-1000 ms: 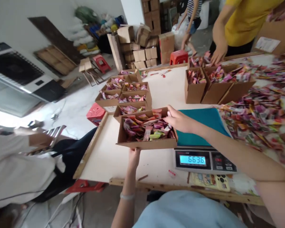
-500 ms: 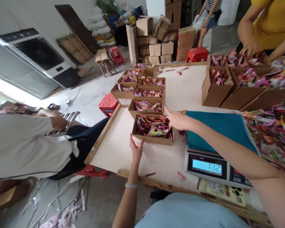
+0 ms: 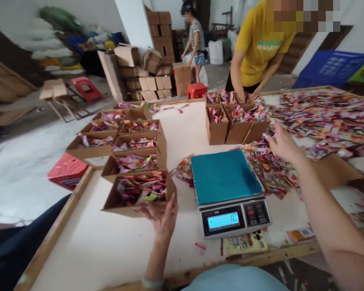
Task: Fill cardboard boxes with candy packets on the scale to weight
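Observation:
My left hand (image 3: 161,218) rests against the near right corner of a cardboard box (image 3: 121,209) full of small pink and purple wrapped packets (image 3: 144,188), its fingers spread. Over at the right, my right hand (image 3: 281,143) hovers above a loose pile of the same packets (image 3: 271,171), beside the end of a row of filled boxes (image 3: 217,133). Its fingers look apart, though slightly blurred. Between my hands sits a digital scale (image 3: 209,232) with a bare teal platform (image 3: 226,178); its lit display ends in 10.
More filled boxes (image 3: 92,153) stand at the left edge of the white table (image 3: 109,246). A person in a yellow shirt (image 3: 261,48) reaches into the far boxes. A patterned phone (image 3: 245,241) lies below the scale. A red stool (image 3: 67,169) is beside the table.
My right hand has left the front box and swung right across the scale. My left hand has shifted along the box's near side to its right corner. The view has turned right.

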### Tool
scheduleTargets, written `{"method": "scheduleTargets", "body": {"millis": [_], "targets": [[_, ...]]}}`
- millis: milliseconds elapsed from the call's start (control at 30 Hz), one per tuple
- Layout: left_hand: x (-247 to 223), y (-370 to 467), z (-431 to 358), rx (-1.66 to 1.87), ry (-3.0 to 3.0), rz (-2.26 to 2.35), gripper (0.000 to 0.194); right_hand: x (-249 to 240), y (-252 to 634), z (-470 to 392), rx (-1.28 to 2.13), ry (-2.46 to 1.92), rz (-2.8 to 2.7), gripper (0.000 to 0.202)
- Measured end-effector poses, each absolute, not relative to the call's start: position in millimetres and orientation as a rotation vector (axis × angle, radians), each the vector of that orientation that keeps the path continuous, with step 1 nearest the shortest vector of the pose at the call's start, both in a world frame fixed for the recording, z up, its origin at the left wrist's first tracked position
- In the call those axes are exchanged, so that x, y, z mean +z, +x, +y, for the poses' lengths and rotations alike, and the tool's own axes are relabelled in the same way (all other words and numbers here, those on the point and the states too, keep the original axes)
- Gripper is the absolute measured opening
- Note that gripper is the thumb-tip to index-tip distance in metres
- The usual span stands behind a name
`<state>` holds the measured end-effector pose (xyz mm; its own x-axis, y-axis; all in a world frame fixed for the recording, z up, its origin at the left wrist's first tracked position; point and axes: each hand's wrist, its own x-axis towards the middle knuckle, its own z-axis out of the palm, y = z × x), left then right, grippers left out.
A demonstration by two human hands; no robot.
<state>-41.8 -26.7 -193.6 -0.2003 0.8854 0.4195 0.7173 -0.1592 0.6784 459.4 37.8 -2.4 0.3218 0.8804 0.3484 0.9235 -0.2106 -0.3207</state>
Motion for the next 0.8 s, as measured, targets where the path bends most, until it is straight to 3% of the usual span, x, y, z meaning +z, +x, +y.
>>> {"method": "scheduleTargets", "body": {"millis": [200, 333, 400, 467, 633, 733, 800], "targets": [[-161, -114, -18, 1.326, 1.776, 2.236, 0.037, -24, 518, 118, -0.158, -2.286, -1.710, 0.069], [-106, -90, -10, 1.624, 1.837, 2.211, 0.040, -18, 533, 162, 0.012, -2.342, -1.860, 0.031], [-71, -42, 0, 1.745, 1.959, 1.953, 0.036, -19, 544, 159, 0.046, -2.269, -1.954, 0.017], [-42, 23, 8, 1.677, 2.037, 1.590, 0.035, -21, 558, 138, 0.053, -2.229, -1.986, 0.016], [-28, 193, 23, 0.870, 1.748, 0.645, 0.049, -24, 585, 38, 0.056, -2.216, -2.061, 0.022], [-34, 277, 65, 0.818, 1.785, 0.589, 0.058, -29, 577, -26, 0.050, -2.142, -2.168, 0.028], [-34, 322, 108, 0.800, 1.820, 0.693, 0.046, -40, 563, -64, -0.003, -2.078, -2.252, 0.029]]}}
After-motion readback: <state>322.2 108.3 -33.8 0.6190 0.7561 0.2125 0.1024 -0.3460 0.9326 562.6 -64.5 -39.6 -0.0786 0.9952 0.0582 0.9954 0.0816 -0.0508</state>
